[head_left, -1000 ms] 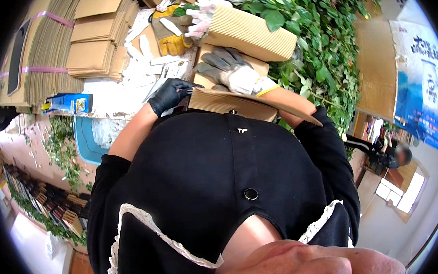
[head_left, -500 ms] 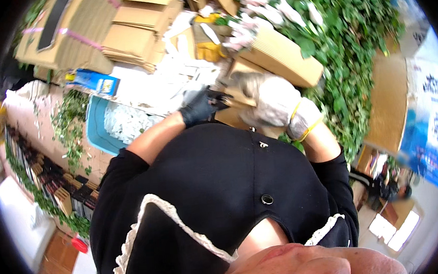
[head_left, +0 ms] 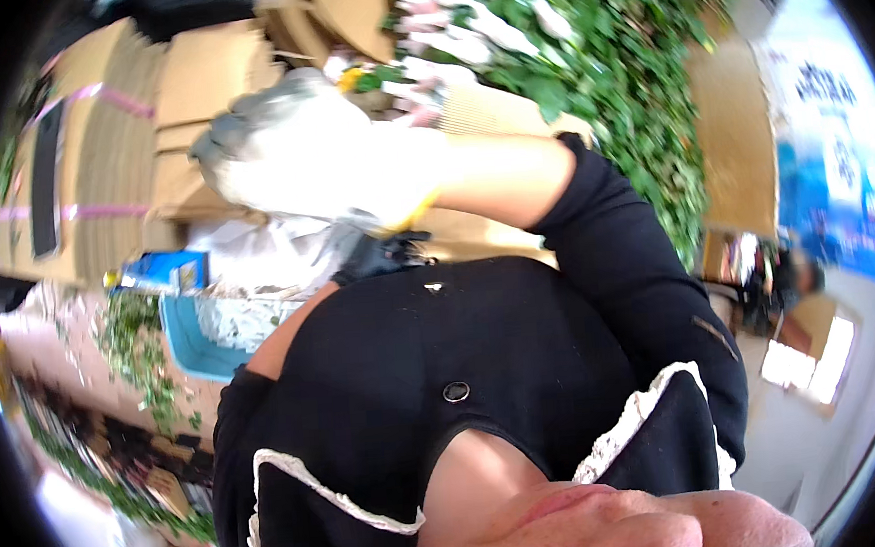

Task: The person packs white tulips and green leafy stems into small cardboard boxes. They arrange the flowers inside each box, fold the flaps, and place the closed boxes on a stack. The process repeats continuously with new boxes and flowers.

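My right hand (head_left: 280, 148), in a white glove with grey fingers and a yellow cuff, is stretched across to the left, over the folded cardboard stack (head_left: 210, 72). Its fingers are smeared by motion, so whether they hold anything is unclear. Close to my chest is my left hand (head_left: 381, 257) in a black glove, partly covered by the right glove. Its visible fingers are stretched out and apart, beside a flat piece of tan cardboard (head_left: 480, 233). White paper (head_left: 266, 254) lies just beyond the left hand.
At left stand a strapped bundle of cardboard (head_left: 100, 164), a blue box (head_left: 167, 273) and a light-blue bin (head_left: 197, 358) holding white scraps. Leafy stems (head_left: 627, 91) with white-wrapped heads (head_left: 473, 31) lie far right, beside corrugated cardboard (head_left: 503, 109). A person (head_left: 793, 277) is at the right.
My right hand has left the cardboard in front of me and swung far left over the cardboard stack. The left hand stays near my chest. The whole view has shifted.
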`<state>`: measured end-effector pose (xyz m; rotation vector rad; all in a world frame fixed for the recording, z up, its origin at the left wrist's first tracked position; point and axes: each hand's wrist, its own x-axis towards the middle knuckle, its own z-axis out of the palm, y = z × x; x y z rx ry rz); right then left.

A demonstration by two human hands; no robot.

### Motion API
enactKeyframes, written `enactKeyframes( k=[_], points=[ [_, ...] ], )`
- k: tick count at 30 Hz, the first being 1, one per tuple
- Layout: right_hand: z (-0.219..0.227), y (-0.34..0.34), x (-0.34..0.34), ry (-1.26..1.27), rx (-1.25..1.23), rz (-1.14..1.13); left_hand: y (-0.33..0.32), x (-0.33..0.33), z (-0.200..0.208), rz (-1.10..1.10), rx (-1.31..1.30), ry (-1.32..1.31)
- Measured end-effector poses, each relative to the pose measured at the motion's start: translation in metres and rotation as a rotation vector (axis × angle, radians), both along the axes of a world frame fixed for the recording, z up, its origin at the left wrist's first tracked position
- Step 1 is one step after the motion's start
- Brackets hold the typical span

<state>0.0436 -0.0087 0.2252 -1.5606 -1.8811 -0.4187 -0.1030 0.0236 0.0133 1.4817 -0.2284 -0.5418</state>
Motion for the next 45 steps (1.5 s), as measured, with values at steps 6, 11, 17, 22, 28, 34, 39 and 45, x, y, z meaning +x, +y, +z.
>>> enactKeyframes(
  k=[6,11,17,22,28,34,39,45],
  points=[
    [0.022,-0.225,-0.045,1.914,-0.545,-0.282,-0.016,-0.005,-0.004,0.033,-0.116,0.103],
    [-0.015,-0.300,-0.014,2.216,-0.675,-0.596,-0.010,-0.008,0.002,0.018,0.162,-0.258],
    [-0.080,-0.238,-0.012,1.571,-1.055,-0.820,-0.011,-0.010,0.003,0.044,0.241,-0.174],
    [-0.090,-0.235,-0.004,1.647,-1.146,-0.815,-0.002,-0.012,0.012,-0.017,0.274,-0.203],
    [-0.129,-0.246,-0.030,1.305,-1.044,-0.906,0.017,0.071,0.129,-0.089,0.309,-0.459],
    [-0.097,-0.245,-0.014,0.662,-1.275,-0.628,-0.040,0.116,0.038,-0.539,0.529,-0.760],
    [-0.037,-0.226,-0.033,0.933,-1.075,-0.793,-0.046,0.104,0.032,-0.561,0.762,-0.767],
    [-0.027,-0.266,-0.023,0.851,-0.998,-0.600,-0.051,0.099,0.062,-0.584,0.850,-0.846]
  ],
)
